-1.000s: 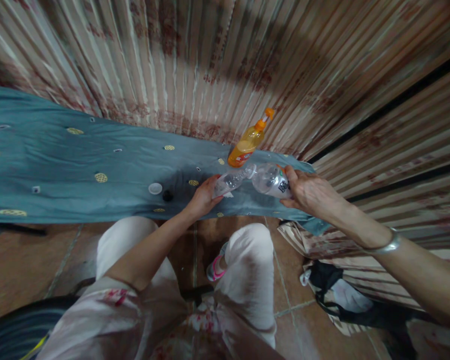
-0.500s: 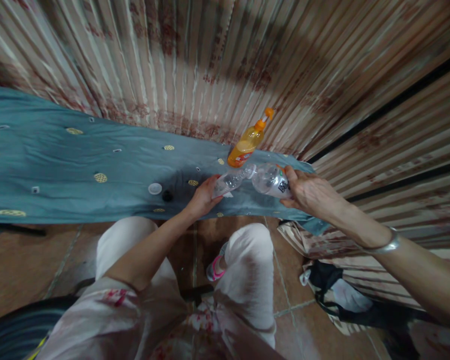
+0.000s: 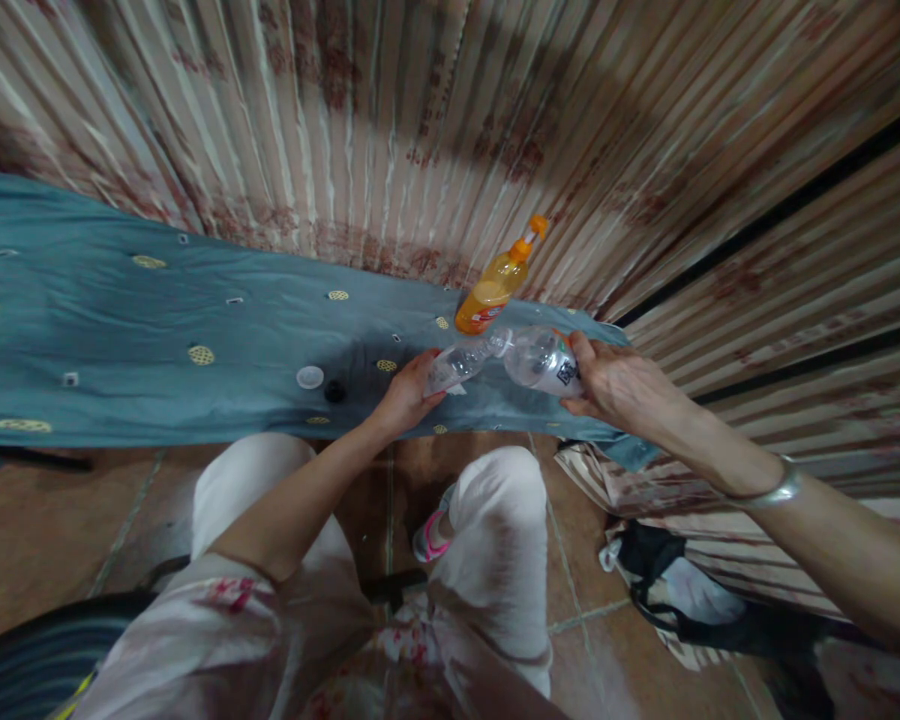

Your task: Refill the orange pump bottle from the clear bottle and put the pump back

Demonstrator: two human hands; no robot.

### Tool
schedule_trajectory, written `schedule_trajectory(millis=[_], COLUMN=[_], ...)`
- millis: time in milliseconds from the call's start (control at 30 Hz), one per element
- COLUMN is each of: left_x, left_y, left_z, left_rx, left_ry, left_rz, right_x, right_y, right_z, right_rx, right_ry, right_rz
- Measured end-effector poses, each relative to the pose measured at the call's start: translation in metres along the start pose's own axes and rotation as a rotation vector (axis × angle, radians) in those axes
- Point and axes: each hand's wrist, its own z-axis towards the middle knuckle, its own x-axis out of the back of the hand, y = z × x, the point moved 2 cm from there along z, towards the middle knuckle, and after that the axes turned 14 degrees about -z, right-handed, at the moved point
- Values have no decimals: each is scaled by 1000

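Evidently tipped neck to neck so their open mouths meet, a clear bottle (image 3: 461, 364) sits gripped in the left hand (image 3: 405, 395) and a labelled clear bottle (image 3: 541, 358) in the right hand (image 3: 619, 385), an orange drink bottle (image 3: 495, 283) just beyond them, loose caps (image 3: 310, 377) left of them.

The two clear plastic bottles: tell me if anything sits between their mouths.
Nothing visible does. The left hand holds one clear plastic bottle, the right hand the other, mouths meeting.
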Motion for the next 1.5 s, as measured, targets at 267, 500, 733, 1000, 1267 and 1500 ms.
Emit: schedule_trajectory(millis=[267, 500, 733, 1000, 1267, 1500], left_x=[0, 0, -1, -2, 0, 1], left_y=[-2, -3, -3, -2, -1, 5], left_z=[0, 0, 0, 1, 1, 1], left_rx=[-33, -29, -17, -1, -24, 14], left_ry=[8, 8, 19, 15, 11, 7], left_rz=[-14, -18, -19, -11, -13, -6], right_x=[-1, 2, 4, -4, -13, -2], right_y=[-1, 0, -1, 0, 0, 0], right_z=[-1, -1, -2, 0, 0, -1], right_rx=[-15, -14, -13, -9, -13, -7], right_ry=[3, -5, -44, 26, 76, 19], right_rz=[-23, -32, -17, -9, -21, -16])
